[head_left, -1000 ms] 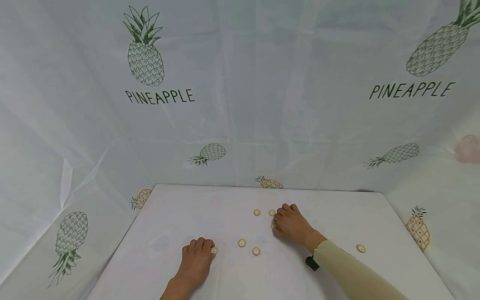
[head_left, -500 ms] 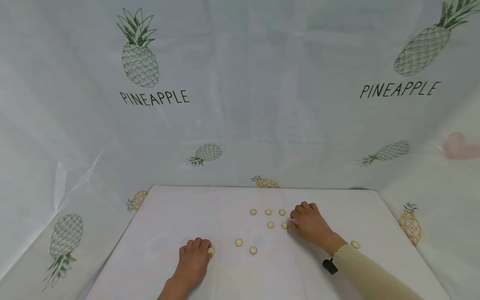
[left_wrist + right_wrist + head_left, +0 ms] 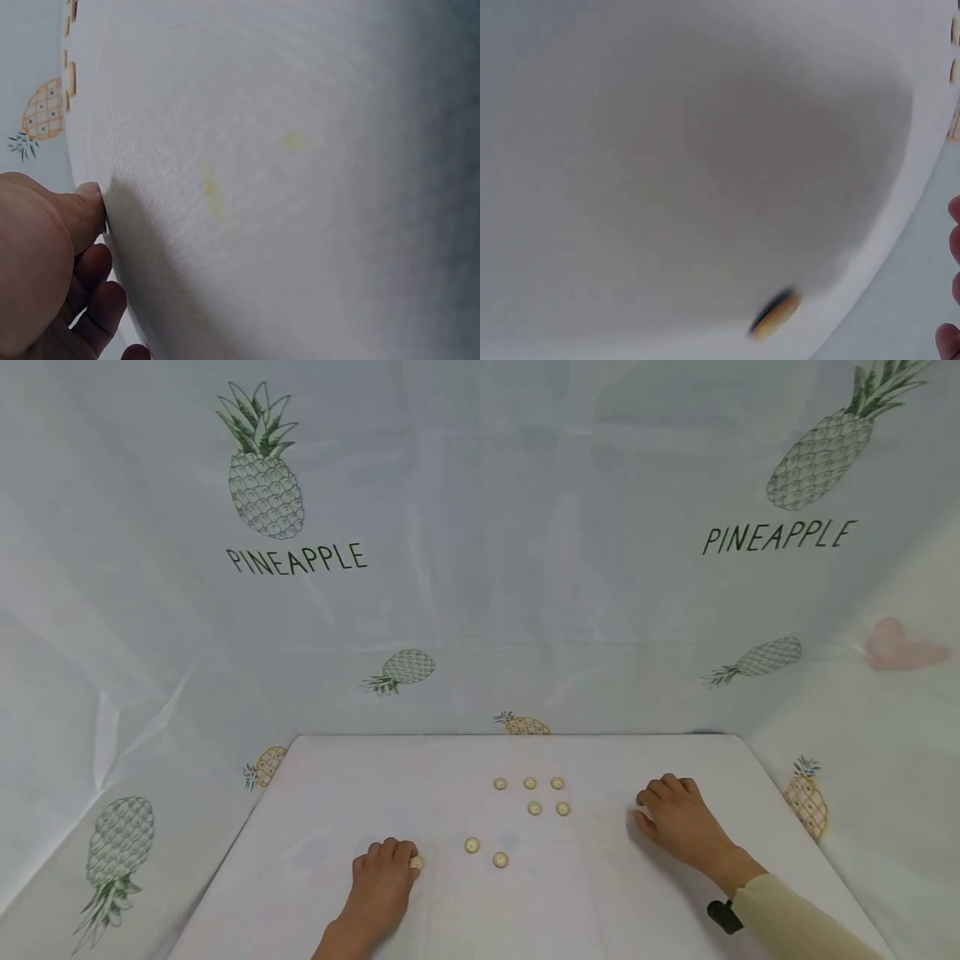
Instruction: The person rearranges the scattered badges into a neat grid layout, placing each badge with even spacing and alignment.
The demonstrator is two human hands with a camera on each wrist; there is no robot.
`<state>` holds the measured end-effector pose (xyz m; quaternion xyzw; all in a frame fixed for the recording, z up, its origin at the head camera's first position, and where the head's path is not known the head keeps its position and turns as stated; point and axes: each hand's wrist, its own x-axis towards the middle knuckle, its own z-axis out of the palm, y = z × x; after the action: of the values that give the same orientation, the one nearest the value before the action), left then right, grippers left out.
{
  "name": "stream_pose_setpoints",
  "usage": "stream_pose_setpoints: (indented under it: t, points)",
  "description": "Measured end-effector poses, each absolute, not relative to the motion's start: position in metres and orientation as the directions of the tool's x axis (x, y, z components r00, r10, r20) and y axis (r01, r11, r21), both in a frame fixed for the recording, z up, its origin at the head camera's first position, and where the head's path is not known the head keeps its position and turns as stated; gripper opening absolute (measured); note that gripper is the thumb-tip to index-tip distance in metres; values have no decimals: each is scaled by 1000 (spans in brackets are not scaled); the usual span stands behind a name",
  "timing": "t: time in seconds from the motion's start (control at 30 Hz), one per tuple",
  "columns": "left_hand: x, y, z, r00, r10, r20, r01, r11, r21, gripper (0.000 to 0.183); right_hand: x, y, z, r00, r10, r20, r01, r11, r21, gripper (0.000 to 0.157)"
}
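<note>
My left hand (image 3: 380, 887) rests low on the left of the white table and pinches a small round pale disc (image 3: 416, 862) between thumb and fingertips. In the left wrist view its thumb (image 3: 88, 206) shows, but that disc is hidden. Two like discs lie to its right, a nearer disc (image 3: 500, 860) and a farther disc (image 3: 472, 845). My right hand (image 3: 681, 823) hovers over the right side, thumb apart from loosely bent fingers, holding nothing. Below it, in the right wrist view, one disc (image 3: 775, 315) lies on the table; the hand hides it from the head view.
Toward the back middle, several more discs lie in two short rows, a back-row disc (image 3: 529, 783) and a front-row disc (image 3: 534, 808) among them. White cloth (image 3: 480, 568) printed with pineapples hangs behind and beside the table (image 3: 360, 777).
My right hand has let go of discs at the group, leaving two rows there, and has moved right over the lone disc. The left hand keeps its place with its disc.
</note>
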<state>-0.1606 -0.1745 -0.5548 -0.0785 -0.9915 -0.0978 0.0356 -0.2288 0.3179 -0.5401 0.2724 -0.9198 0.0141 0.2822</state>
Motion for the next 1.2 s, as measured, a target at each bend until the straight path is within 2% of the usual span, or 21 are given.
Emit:
stream_pose_setpoints:
  t: [0.07,0.1,0.23,0.3,0.37,0.5,0.53,0.63,0.8,1.2]
  points:
    - [-161,-175,-556,-985,146,88,161,968,190,19,-227,333,-542,-685,-492,537,-504,853,137,17]
    - [-161,-175,-557,-985,149,92,164,968,190,19,-226,340,-543,-679,-491,546,-503,853,142,22]
    - [-162,-176,-561,-985,146,91,162,968,194,20,-219,367,-545,-666,-473,577,-481,863,152,65]
    - [-162,-176,-560,-985,146,87,161,967,198,20,-214,377,-545,-676,-456,579,-465,873,145,76]
    - [-162,-176,-560,-986,145,82,159,966,202,20,-209,386,-545,-701,-438,563,-449,884,130,66]
    - [-162,-177,-559,-985,151,82,164,966,200,20,-195,397,-546,-767,-398,502,-410,907,93,26]
    - [-162,-177,-559,-985,150,82,164,966,199,20,-192,399,-547,-781,-391,487,-402,911,88,23]
    - [-161,-177,-560,-985,153,85,167,966,197,20,-186,401,-553,-809,-376,452,-386,920,73,26]
    - [-162,-177,-564,-984,151,91,166,966,196,20,-181,403,-562,-823,-378,424,-380,921,84,19]
    - [-159,-176,-557,-983,159,89,175,962,210,18,-184,403,-568,-785,-413,463,-405,906,122,17]
